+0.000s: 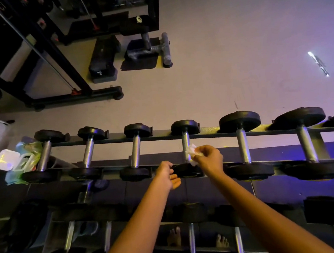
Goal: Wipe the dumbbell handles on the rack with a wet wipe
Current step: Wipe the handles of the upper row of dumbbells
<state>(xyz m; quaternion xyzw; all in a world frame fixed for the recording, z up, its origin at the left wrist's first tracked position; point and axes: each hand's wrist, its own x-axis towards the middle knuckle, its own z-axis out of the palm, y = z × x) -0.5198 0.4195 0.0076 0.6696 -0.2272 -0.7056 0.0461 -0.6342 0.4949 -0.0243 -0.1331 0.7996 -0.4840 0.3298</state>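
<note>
Two bare forearms reached up from the bottom edge across the lower tier of the rack [210,135], and bare feet [174,236] showed on the floor between its lower rails. At the far left end of the top tier a pale plastic pack [6,160] lay on a crumpled bag [30,148], just beside the first dumbbell [44,154]. Dumbbells with chrome handles and black heads lay side by side along that tier, their heads growing larger toward the right. The left hand [166,175] was at the near head of the fourth dumbbell [184,128], its thumb and fingers curled, apparently round that head's edge, though the dim light made the grip hard to read. Just to its right, the white wet wipe [193,152] was bunched against the lower part of that dumbbell's handle [185,141], pinched between the thumb and fingertips of the right hand [208,159]. Further right sat two heavier dumbbells, and beyond them a bright streak of light [319,64] lay on the grey floor [237,56].
</note>
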